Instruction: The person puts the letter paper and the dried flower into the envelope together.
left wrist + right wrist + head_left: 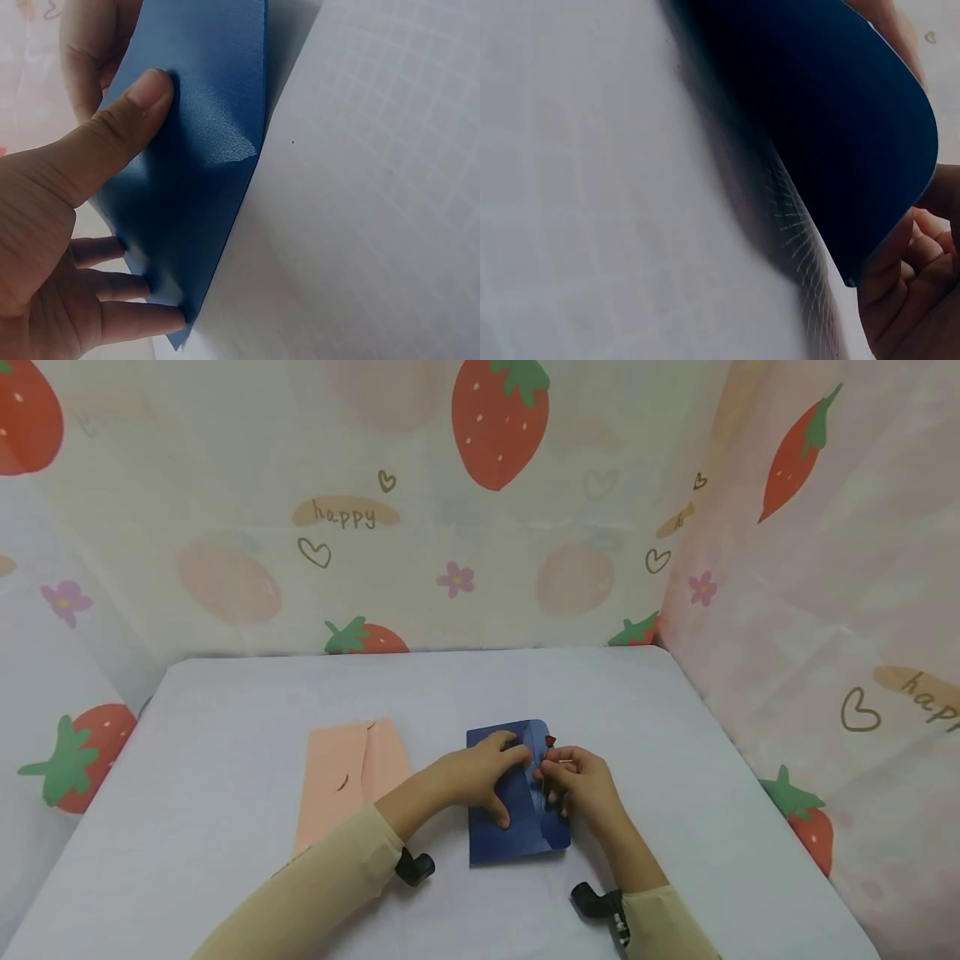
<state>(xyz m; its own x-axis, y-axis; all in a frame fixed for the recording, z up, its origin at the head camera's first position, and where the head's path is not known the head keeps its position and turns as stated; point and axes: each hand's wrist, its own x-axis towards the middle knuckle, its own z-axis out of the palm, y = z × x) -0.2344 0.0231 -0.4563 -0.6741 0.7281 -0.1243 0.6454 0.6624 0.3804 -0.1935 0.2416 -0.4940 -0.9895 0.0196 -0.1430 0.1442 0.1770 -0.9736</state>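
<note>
A blue envelope (504, 839) lies on the table, its rounded flap (558, 835) unfolded to the right. Over its front spreads my left hand (483, 774), thumb pressed to the face. In the left wrist view the fingers (142, 319) bend at the envelope's edge, and the paper (206, 135) bows between them and the thumb. At the flap my right hand (581, 777) pinches a small red flower (551, 741) on a thin dark stem. The right wrist view shows curled fingers (911, 277) behind the dark flap (855, 150), which hides the flower there.
A pink envelope (335, 760) with a short dark curved mark lies to the left, partly behind the left forearm. White cloth covers the table (255, 693). Strawberry-printed sheets (480, 527) rise behind it and on both sides.
</note>
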